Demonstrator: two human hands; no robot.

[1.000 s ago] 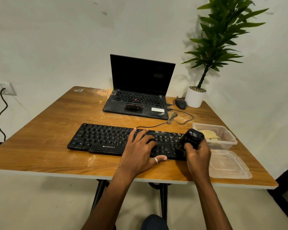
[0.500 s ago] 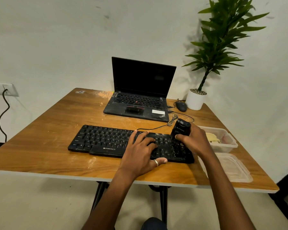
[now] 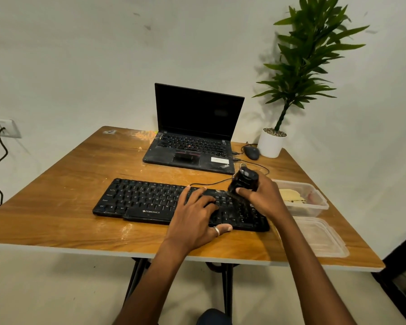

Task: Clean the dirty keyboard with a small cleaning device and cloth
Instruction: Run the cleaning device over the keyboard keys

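Observation:
A black keyboard (image 3: pixel 148 200) lies across the near middle of the wooden table (image 3: pixel 56 207), dusted with pale crumbs. My left hand (image 3: pixel 195 219) rests flat on the keys right of centre, fingers spread, a ring on the thumb. My right hand (image 3: pixel 265 198) grips a small black cleaning device (image 3: pixel 244 181) and holds it nose-down on the right end of the keyboard. A yellow cloth (image 3: pixel 291 195) lies in a clear plastic box (image 3: pixel 314 205) just right of the keyboard.
An open black laptop (image 3: pixel 192 141) stands behind the keyboard, with a black mouse (image 3: pixel 251 152) and a white potted plant (image 3: pixel 271 145) to its right. The box's clear lid (image 3: pixel 321 238) lies at the front right corner. A cable runs from keyboard to laptop.
My right hand has carried the device from the keyboard's right front edge up and back onto its right keys. The left hand has stayed put.

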